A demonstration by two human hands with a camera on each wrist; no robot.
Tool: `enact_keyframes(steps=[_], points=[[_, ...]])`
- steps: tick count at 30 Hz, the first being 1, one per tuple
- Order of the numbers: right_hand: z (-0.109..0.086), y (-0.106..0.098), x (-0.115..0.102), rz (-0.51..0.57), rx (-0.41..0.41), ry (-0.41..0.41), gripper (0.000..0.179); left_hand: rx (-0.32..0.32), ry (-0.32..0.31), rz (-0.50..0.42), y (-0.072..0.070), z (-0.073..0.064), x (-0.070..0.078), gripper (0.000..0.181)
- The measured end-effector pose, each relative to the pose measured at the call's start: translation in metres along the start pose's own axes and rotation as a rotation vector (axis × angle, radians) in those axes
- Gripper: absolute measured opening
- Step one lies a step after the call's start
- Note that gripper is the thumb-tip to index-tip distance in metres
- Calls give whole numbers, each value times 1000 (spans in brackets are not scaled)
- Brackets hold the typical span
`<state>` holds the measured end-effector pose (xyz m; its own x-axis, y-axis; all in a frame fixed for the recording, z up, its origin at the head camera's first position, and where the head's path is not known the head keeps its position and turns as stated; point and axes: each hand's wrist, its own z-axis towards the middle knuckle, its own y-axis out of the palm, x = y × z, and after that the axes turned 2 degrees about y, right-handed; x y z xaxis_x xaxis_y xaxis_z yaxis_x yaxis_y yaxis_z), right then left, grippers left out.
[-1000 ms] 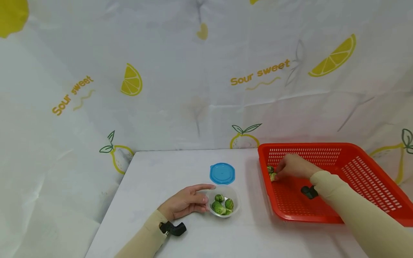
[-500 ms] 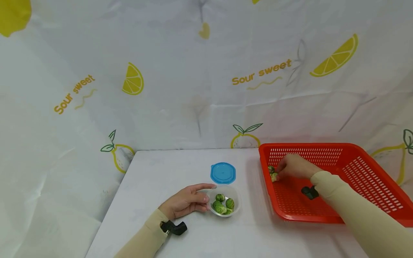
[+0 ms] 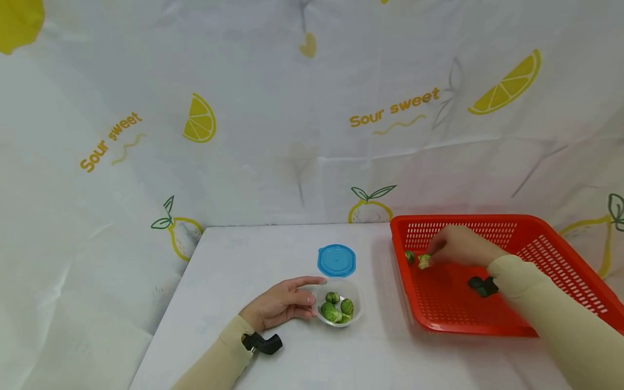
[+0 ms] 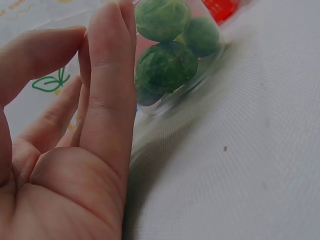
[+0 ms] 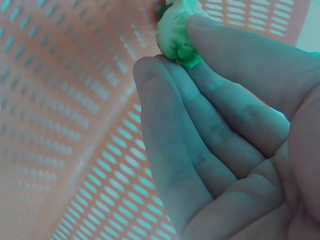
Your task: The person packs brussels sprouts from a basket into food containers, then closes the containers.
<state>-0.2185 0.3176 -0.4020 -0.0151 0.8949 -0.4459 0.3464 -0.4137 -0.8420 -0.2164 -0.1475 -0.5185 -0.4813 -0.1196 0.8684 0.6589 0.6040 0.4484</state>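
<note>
My left hand (image 3: 280, 304) holds the left side of a small clear plastic bowl (image 3: 359, 304), thumb at the rim. Several Brussels sprouts (image 3: 331, 312) lie in the bowl; the left wrist view shows these sprouts (image 4: 167, 67) through its wall, beside my fingers (image 4: 107, 95). Inside the red basket, my right hand (image 3: 460, 246) pinches a pale green Brussels sprout (image 3: 424, 261) between thumb and fingertips. That sprout (image 5: 175, 37) shows at the top of the right wrist view. Another sprout (image 3: 409, 256) rests against the basket's left wall.
The red perforated basket (image 3: 478, 328) stands on the right of the white-covered table (image 3: 244, 260). Behind the bowl lies a round blue lid (image 3: 336, 260). A white cloth with lemon prints (image 3: 273, 108) hangs at the back.
My right hand has moved a little right and up, drawing the pinched Brussels sprout away from the one by the basket wall. My left hand and the bowl stay where they were.
</note>
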Motion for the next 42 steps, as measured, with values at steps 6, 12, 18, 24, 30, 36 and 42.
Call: enact_keyframes(steps=[6, 12, 18, 24, 30, 36, 42], points=[[-15, -20, -11, -27, 27, -28, 21, 4, -11, 7, 0, -1, 1, 66], [-30, -42, -32, -57, 62, -35, 26, 2, -19, 18, -2, 1, 0, 62], [-30, -51, -71, -121, 112, -105, 23, -1, -13, 19, -4, 0, 1, 60], [-19, -34, -118, -167, 77, -196, 11, 13, -15, 35, 0, -1, 3, 62], [-6, -6, -151, -96, -30, -235, 8, 26, -25, 30, 1, 0, 3, 61], [2, 25, -170, -82, -105, -235, 8, 30, -24, 25, 1, 1, 2, 59], [-1, 49, -181, -132, -132, -246, 9, 26, -20, 23, 0, 0, 3, 61]])
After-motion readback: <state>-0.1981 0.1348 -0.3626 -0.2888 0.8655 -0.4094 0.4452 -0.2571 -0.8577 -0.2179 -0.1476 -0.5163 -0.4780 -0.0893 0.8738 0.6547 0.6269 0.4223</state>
